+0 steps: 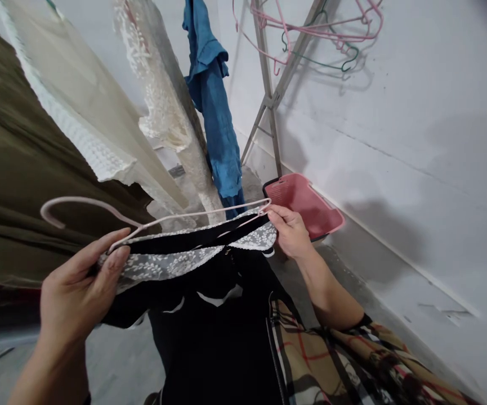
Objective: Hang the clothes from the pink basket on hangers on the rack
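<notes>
Between my two hands a pale pink clothes hanger (203,213) is held nearly level, its hook toward the left. A black garment with a white lace collar (162,265) hangs at the hanger, its dark body dropping below. My left hand (85,281) pinches the hanger and the lace edge at the left, thumb on top. At the far right end of the hanger, my right hand (291,229) grips the corner of the wire together with the garment's edge. The fingertips of both hands are partly hidden by the cloth.
Ahead hang a blue garment (222,124), a white lace garment (171,112), a cream garment (95,107) and an olive cloth (23,169). A pink basket (306,205) stands on the floor by a metal rack (272,101) with pink hangers (327,34). A white wall runs along the right.
</notes>
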`<move>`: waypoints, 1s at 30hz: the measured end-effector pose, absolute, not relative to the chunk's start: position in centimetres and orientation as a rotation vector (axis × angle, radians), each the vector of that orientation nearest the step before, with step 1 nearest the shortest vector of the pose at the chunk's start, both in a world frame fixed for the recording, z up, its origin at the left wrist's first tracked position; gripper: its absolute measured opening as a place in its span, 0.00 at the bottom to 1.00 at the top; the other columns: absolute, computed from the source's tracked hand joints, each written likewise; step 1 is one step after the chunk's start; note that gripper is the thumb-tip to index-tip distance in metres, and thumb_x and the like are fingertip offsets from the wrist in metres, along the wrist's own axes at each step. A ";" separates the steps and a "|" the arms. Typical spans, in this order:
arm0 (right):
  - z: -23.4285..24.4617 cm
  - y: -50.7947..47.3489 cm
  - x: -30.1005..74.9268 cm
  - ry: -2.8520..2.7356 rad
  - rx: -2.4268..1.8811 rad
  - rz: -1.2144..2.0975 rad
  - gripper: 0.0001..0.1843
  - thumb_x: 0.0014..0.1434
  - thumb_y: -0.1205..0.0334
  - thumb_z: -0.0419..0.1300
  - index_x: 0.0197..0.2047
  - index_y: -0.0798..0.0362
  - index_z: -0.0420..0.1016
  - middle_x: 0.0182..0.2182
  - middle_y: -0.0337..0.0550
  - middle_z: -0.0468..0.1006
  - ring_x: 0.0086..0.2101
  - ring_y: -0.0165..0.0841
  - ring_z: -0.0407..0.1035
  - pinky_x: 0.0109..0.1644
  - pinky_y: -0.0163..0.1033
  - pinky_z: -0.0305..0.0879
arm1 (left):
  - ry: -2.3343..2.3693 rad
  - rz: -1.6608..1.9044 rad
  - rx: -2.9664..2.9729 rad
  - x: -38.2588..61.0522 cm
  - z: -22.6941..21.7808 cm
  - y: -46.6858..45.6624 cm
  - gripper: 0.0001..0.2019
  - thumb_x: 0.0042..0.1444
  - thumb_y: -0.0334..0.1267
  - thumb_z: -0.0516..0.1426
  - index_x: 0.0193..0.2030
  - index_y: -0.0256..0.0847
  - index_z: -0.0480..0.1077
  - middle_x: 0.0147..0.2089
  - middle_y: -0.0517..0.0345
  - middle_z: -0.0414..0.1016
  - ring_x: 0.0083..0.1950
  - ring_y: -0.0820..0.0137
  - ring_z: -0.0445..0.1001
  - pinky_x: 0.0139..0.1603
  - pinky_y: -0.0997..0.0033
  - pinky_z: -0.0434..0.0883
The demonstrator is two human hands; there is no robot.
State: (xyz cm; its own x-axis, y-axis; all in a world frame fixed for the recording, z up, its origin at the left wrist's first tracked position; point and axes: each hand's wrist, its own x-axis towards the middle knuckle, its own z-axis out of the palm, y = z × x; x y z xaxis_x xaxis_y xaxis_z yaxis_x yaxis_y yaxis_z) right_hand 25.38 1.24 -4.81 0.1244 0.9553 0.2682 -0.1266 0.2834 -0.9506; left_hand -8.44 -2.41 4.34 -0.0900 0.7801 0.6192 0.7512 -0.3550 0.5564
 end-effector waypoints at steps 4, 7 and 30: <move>-4.7 1.3 25.9 -1.350 -0.986 0.920 0.13 0.62 0.52 0.59 0.43 0.48 0.82 0.43 0.41 0.81 0.46 0.35 0.74 0.56 0.42 0.65 | 1.494 1.510 2.294 -7.9 4.8 -2.8 0.16 0.55 0.31 0.62 0.49 0.54 0.78 0.40 0.68 0.82 0.36 0.77 0.78 0.43 0.82 0.73; -4.2 1.4 26.5 -1.292 -1.040 0.869 0.14 0.63 0.51 0.59 0.46 0.47 0.81 0.44 0.40 0.81 0.45 0.34 0.74 0.54 0.41 0.66 | 1.344 1.411 2.489 -7.9 5.0 -2.9 0.20 0.56 0.29 0.60 0.51 0.59 0.76 0.37 0.70 0.81 0.32 0.77 0.77 0.37 0.81 0.73; 2.6 0.8 27.8 -2.159 -1.049 0.001 0.22 0.65 0.51 0.56 0.60 0.49 0.69 0.50 0.49 0.75 0.50 0.41 0.67 0.57 0.49 0.60 | 1.491 1.660 2.444 -6.4 4.5 -1.4 0.06 0.58 0.30 0.60 0.38 0.43 0.77 0.32 0.63 0.78 0.31 0.76 0.75 0.34 0.79 0.69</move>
